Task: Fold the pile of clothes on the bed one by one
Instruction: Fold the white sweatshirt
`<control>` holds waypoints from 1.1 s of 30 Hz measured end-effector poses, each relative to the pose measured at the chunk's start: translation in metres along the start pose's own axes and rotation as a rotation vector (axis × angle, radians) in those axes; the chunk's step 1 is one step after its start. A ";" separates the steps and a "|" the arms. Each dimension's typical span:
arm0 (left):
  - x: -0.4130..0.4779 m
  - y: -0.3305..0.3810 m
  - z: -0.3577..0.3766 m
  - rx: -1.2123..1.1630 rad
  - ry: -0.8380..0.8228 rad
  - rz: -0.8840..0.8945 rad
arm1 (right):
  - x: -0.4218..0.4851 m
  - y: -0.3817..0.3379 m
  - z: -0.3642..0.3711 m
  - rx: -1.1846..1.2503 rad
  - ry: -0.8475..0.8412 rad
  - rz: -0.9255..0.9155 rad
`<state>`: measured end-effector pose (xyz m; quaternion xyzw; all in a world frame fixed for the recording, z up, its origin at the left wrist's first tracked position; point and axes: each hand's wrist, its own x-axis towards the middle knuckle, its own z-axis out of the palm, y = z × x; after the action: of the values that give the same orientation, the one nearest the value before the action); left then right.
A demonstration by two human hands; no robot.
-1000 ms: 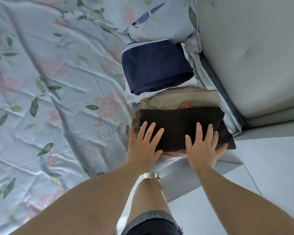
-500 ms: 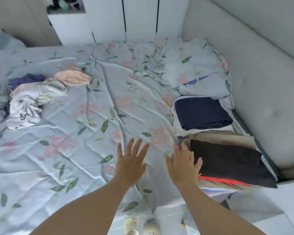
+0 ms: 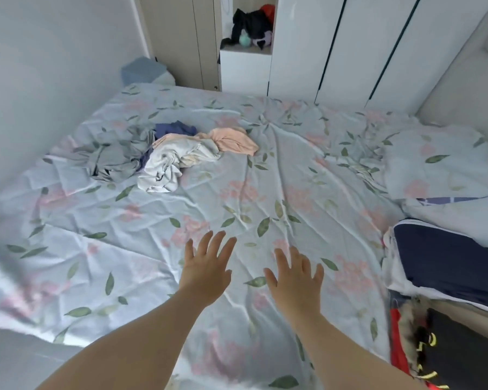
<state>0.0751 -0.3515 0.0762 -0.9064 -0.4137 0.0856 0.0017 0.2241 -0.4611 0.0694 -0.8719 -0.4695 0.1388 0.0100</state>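
Left hand [image 3: 206, 266], right hand [image 3: 296, 280]: fingers spread, holding nothing, above the bedsheet [image 3: 265, 192]; advised reach far left to the crumpled pile [image 3: 181, 147], lifting only the white garment [image 3: 166, 167].

Wrinkled floral bed sheet [image 3: 119, 249] seen from its near edge; left hand [image 3: 206, 266] and right hand [image 3: 296, 280] extended side by side over it, fingers straight and spread, holding nothing; contact with the sheet cannot be told; pile of clothes [image 3: 175, 156] crumpled at far left, its grey, white, blue and peach pieces touching; folded navy garment [image 3: 445, 263] and folded black garment [image 3: 468, 350] at the right edge; pillow [image 3: 440, 164] beyond them; white wardrobe [image 3: 350, 46] behind.
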 end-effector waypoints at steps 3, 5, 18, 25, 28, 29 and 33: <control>0.012 -0.065 0.001 -0.026 0.008 0.000 | 0.022 -0.060 0.001 -0.012 0.012 -0.004; 0.020 -0.112 0.002 -0.030 0.013 0.012 | 0.034 -0.105 0.002 0.003 0.003 -0.015; 0.066 -0.256 0.010 -0.011 -0.030 0.015 | 0.099 -0.241 0.007 -0.024 -0.020 -0.146; 0.100 -0.280 0.013 -0.025 -0.063 -0.031 | 0.143 -0.245 0.021 -0.039 -0.084 -0.199; 0.122 -0.294 0.018 -0.035 -0.079 -0.028 | 0.167 -0.248 0.023 -0.038 -0.087 -0.207; 0.129 -0.301 0.020 -0.036 -0.081 -0.034 | 0.177 -0.250 0.023 -0.043 -0.085 -0.208; 0.165 -0.334 0.040 -0.095 -0.089 -0.069 | 0.216 -0.267 0.032 -0.061 -0.081 -0.200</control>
<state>-0.0755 -0.0110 0.0365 -0.8859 -0.4481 0.1060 -0.0568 0.1107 -0.1381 0.0278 -0.8143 -0.5581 0.1578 -0.0216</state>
